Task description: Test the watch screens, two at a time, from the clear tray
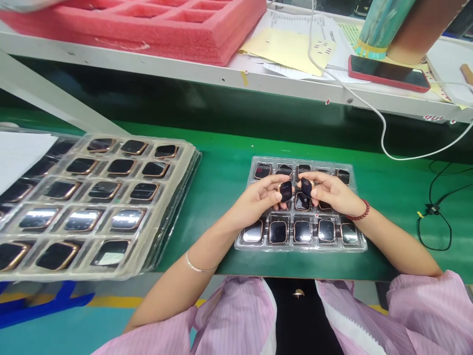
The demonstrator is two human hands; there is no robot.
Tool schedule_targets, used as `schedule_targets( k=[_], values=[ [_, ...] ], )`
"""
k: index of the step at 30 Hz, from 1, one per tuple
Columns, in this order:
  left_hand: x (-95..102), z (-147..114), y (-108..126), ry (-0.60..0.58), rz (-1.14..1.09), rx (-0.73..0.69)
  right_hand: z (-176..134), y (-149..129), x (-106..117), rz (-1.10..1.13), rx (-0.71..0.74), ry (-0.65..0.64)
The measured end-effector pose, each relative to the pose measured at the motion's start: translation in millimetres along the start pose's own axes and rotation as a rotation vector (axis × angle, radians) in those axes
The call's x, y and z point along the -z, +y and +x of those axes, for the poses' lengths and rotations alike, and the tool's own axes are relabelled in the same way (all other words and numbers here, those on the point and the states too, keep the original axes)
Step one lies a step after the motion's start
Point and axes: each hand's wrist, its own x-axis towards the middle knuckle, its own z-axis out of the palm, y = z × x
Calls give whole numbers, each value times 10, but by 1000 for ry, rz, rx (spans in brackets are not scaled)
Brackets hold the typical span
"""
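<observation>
Over a clear plastic tray [295, 249] on the green bench, both my hands are raised close together. My left hand [260, 197] pinches a smartwatch body [286, 191] with a dark screen and gold-coloured rim. A similar smartwatch body [306, 188] is gripped between the thumb and fingers of my right hand [334, 193]. The two pieces are tilted toward each other and a small gap separates them. Below, more square smartwatch bodies [278, 231] lie screen-up in the tray pockets. My hands hide part of the upper and middle rows.
A stack of trays [142, 251] filled with smartwatch bodies stands at left, a white sheet [22, 158] on it. Above runs a shelf with pink foam [221, 39], papers [291, 42] and a phone [388, 74]. A white cable [384, 133] hangs down; a black cable [432, 209] lies right.
</observation>
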Motion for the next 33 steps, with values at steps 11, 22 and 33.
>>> schedule_targets(
  k=[11,22,33],
  values=[
    [-87,-2,47,120,49,11,-18,-34,-78,-93,-4,4],
    [71,-40,165,277,582,-87,177,-172,-181,-383,169,151],
    [26,-71,245,299,1460,-92,116,-300,-377,-1411,237,100]
  ],
)
